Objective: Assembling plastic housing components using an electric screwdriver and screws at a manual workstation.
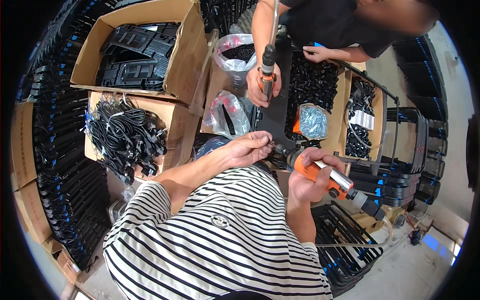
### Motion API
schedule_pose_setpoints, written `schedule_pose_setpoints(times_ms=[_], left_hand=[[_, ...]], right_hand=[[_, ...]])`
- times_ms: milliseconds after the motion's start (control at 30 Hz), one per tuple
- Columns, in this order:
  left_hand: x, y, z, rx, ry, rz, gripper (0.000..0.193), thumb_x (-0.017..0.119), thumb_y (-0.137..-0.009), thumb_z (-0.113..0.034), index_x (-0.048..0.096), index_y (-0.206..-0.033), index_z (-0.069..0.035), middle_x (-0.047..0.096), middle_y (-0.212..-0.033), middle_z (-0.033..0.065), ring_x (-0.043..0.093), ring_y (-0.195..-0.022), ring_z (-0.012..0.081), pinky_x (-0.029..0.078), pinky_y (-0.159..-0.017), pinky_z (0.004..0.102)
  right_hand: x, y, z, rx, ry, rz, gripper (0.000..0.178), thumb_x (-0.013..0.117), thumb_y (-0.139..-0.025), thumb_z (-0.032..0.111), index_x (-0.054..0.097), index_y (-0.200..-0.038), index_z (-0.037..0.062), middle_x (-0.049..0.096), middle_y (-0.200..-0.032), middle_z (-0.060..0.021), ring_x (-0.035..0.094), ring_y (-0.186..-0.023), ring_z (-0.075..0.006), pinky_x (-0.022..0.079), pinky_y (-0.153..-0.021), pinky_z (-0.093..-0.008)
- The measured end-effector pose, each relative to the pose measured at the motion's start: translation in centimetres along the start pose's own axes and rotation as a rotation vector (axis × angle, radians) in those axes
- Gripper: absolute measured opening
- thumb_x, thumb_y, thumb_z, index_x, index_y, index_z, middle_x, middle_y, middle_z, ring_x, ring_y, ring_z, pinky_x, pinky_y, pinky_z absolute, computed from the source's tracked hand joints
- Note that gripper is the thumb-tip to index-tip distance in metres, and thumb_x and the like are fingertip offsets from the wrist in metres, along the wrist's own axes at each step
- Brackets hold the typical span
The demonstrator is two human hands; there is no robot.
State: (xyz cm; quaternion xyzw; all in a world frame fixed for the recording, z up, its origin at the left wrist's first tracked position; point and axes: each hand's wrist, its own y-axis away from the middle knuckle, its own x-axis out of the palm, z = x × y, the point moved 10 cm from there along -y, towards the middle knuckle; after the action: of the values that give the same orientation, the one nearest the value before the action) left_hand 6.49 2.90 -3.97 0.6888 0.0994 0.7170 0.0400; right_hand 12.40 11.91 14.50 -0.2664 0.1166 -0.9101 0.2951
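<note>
My right hand (316, 175) is wrapped round an orange and silver air screwdriver (327, 181), with a pale hose running from its back end. The tool lies nearly level, its tip pointing left. At that tip, the fingers of my left hand (251, 148) are pinched together; whatever they hold is too small to make out. Just beyond my hands lies a long black panel (275, 120). Across from me, a person in a dark top grips a second air screwdriver (267, 80) upright over the panel, tip hidden; their other hand (319, 53) rests by small black parts (312, 80).
A bag of screws (314, 122) sits among the black parts. A second carton (378, 127) holds more parts. Left are plastic bags (227, 112), a bundle of black cables (127, 132) and a carton (182, 55) of black plastic panels. Black frames (345, 250) stand at lower right.
</note>
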Motion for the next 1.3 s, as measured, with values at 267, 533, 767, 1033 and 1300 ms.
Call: schedule_pose_setpoints(times_ms=[267, 533, 767, 1033, 1300], left_hand=[[-0.2, 0.2, -0.1, -0.002, 0.035, -0.005, 0.018, 0.068, -0.088, -0.016, 0.062, -0.100, -0.004, 0.058, -0.083, 0.0036, 0.050, -0.076, 0.0111, 0.045, -0.069, 0.0212], [-0.6, 0.3, -0.4, 0.007, 0.051, 0.020, 0.017, 0.067, -0.088, -0.015, 0.063, -0.099, -0.004, 0.060, -0.085, 0.0043, 0.051, -0.076, 0.0116, 0.046, -0.070, 0.0217], [-1.4, 0.5, -0.9, 0.042, 0.045, -0.019, 0.015, 0.068, -0.087, -0.013, 0.063, -0.099, -0.005, 0.063, -0.091, 0.0053, 0.053, -0.078, 0.0116, 0.047, -0.072, 0.0221], [-2.8, 0.4, -1.7, 0.085, 0.021, -0.056, 0.014, 0.067, -0.088, -0.013, 0.063, -0.099, -0.006, 0.064, -0.092, 0.0047, 0.053, -0.077, 0.0114, 0.047, -0.073, 0.0227], [-7.1, -0.9, -0.7, -0.026, 0.250, -0.214, 0.014, 0.064, -0.091, -0.016, 0.062, -0.097, -0.004, 0.060, -0.085, 0.0035, 0.053, -0.073, 0.0111, 0.047, -0.069, 0.0224]], right_hand=[[0.3, 0.3, -0.6, 0.004, 0.011, -0.002, 0.027, 0.059, -0.090, 0.025, 0.045, -0.101, 0.0051, 0.058, -0.083, -0.0154, 0.055, -0.066, -0.0210, 0.050, -0.067, -0.0382], [1.2, 0.4, -0.8, 0.015, 0.042, 0.034, 0.023, 0.054, -0.091, 0.025, 0.047, -0.101, 0.0052, 0.058, -0.084, -0.0157, 0.053, -0.068, -0.0228, 0.046, -0.069, -0.0385], [1.8, 0.4, -1.4, 0.008, 0.073, 0.038, 0.024, 0.054, -0.090, 0.024, 0.046, -0.101, 0.0050, 0.058, -0.082, -0.0160, 0.053, -0.066, -0.0225, 0.046, -0.065, -0.0378], [2.3, 0.6, -2.4, -0.035, 0.142, 0.055, 0.023, 0.054, -0.089, 0.022, 0.045, -0.102, 0.0049, 0.058, -0.079, -0.0163, 0.051, -0.061, -0.0219, 0.045, -0.059, -0.0355], [1.0, 0.9, -7.8, 0.064, 0.178, -0.027, 0.017, 0.056, -0.087, 0.010, 0.048, -0.099, 0.0015, 0.061, -0.085, -0.0181, 0.056, -0.065, -0.0212, 0.049, -0.066, -0.0354]])
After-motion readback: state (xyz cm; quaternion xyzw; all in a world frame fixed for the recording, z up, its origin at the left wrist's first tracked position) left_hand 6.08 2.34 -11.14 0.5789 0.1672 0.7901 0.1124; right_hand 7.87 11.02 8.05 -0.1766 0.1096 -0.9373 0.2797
